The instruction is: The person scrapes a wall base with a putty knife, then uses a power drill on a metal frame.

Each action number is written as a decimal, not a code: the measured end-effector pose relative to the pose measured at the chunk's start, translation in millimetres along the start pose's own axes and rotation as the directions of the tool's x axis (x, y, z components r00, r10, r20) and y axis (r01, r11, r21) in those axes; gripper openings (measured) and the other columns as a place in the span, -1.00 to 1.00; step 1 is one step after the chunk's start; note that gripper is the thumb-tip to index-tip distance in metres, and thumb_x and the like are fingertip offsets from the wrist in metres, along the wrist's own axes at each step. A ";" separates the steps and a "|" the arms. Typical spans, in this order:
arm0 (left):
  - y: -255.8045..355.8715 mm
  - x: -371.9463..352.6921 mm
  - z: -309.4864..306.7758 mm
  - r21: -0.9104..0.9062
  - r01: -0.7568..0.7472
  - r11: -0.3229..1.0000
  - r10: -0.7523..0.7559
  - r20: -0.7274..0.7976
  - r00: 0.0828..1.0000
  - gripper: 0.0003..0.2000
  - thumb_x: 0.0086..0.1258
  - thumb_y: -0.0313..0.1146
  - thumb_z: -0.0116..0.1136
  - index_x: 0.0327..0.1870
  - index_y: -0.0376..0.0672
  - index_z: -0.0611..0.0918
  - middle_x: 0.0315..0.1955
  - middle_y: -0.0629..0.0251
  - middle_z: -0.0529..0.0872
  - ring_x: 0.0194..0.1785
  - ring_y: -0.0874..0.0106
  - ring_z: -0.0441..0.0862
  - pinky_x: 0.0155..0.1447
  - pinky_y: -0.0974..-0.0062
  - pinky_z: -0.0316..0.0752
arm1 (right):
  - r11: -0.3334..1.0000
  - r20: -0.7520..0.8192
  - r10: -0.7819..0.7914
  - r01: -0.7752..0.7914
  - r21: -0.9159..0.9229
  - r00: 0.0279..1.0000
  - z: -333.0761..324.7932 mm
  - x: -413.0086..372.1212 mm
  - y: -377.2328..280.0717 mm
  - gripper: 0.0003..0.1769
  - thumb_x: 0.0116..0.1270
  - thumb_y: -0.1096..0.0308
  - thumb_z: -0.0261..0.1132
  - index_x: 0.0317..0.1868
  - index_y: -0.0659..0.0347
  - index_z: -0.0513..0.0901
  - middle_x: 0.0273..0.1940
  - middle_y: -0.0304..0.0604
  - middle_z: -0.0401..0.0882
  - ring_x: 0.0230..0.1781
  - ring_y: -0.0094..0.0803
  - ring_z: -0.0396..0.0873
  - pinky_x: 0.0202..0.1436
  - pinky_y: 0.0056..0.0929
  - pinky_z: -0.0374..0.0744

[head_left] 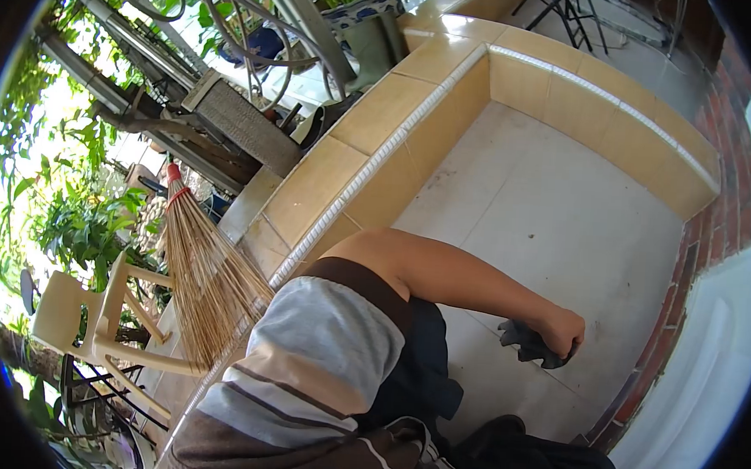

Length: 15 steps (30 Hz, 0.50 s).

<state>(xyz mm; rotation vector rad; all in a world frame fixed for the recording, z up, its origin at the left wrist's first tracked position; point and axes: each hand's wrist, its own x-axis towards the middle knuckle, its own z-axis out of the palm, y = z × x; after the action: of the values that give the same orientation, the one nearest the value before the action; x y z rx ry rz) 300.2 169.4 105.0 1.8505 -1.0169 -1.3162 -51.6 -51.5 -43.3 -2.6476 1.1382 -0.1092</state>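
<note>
My left hand [564, 333] is closed around a dark grey cloth [529, 344], crumpled with ragged edges, low over the pale tiled floor [512, 216]. Part of the cloth is hidden under my fingers. My left arm reaches across from a striped grey and brown sleeve. My right hand is out of the picture. Small dark specks lie on the floor around the hand.
A low tan-tiled ledge [354, 153] with white trim borders the floor. A stick broom [208, 268] leans against it, near a cream plastic chair [125, 315]. Brick edging [673, 309] and a white panel [700, 362] lie right. Plants and pots stand beyond.
</note>
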 end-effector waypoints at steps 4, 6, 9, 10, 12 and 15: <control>-4.7 7.4 0.1 -0.002 -0.001 1.000 0.001 0.013 1.000 -0.74 0.17 -0.47 0.27 -0.09 -0.20 0.76 -0.16 0.11 0.80 -0.04 0.23 0.74 0.01 0.29 0.60 | 1.000 0.016 -0.008 0.008 0.002 1.000 -3.7 6.9 4.6 -0.44 0.50 0.21 0.23 0.44 0.16 0.40 -0.03 0.03 0.63 -0.15 -0.08 0.64 -0.09 -0.15 0.63; -1.3 2.7 -0.6 -0.002 0.013 1.000 -0.013 0.003 1.000 -0.73 0.16 -0.47 0.27 -0.09 -0.21 0.76 -0.17 0.11 0.80 -0.04 0.23 0.74 0.01 0.29 0.60 | 1.000 0.023 -0.009 0.008 0.006 1.000 -6.0 9.4 6.6 -0.44 0.50 0.21 0.23 0.44 0.16 0.40 -0.03 0.02 0.63 -0.16 -0.10 0.64 -0.09 -0.16 0.63; -1.4 4.5 -0.4 0.003 0.001 1.000 -0.001 0.010 1.000 -0.73 0.16 -0.47 0.27 -0.09 -0.21 0.76 -0.17 0.11 0.80 -0.04 0.23 0.74 0.01 0.29 0.60 | 1.000 0.033 -0.009 0.009 0.011 0.999 -7.6 11.6 8.2 -0.44 0.50 0.20 0.24 0.44 0.15 0.40 -0.03 0.00 0.63 -0.16 -0.12 0.65 -0.10 -0.17 0.63; -3.5 6.5 -0.5 0.006 -0.008 1.000 0.008 0.014 1.000 -0.73 0.16 -0.47 0.27 -0.09 -0.21 0.76 -0.17 0.11 0.80 -0.04 0.23 0.74 0.01 0.29 0.60 | 1.000 0.035 -0.009 0.009 0.013 0.999 -8.2 11.9 8.9 -0.44 0.50 0.20 0.24 0.44 0.15 0.39 -0.03 -0.01 0.63 -0.17 -0.13 0.65 -0.10 -0.18 0.63; -8.3 9.6 0.9 -0.010 -0.014 1.000 0.015 0.022 1.000 -0.73 0.16 -0.47 0.27 -0.09 -0.22 0.76 -0.17 0.10 0.80 -0.04 0.23 0.74 0.01 0.30 0.60 | 1.000 0.042 -0.013 0.012 0.017 0.999 -9.8 11.7 11.2 -0.43 0.50 0.20 0.24 0.44 0.15 0.39 -0.04 -0.02 0.63 -0.17 -0.15 0.65 -0.11 -0.19 0.64; -5.7 9.9 1.1 -0.019 0.004 1.000 -0.004 0.018 1.000 -0.73 0.16 -0.46 0.27 -0.09 -0.22 0.75 -0.17 0.11 0.80 -0.05 0.24 0.74 0.01 0.30 0.59 | 0.999 0.053 -0.016 0.014 0.033 0.998 -13.7 12.0 14.4 -0.43 0.50 0.19 0.25 0.45 0.14 0.39 -0.04 -0.03 0.63 -0.18 -0.17 0.65 -0.11 -0.20 0.64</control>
<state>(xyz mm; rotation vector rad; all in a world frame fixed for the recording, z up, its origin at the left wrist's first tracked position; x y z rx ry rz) 302.4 163.6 95.4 1.8304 -1.0076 -1.3426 -55.8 -72.5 -34.3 -2.6148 1.0911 -0.0591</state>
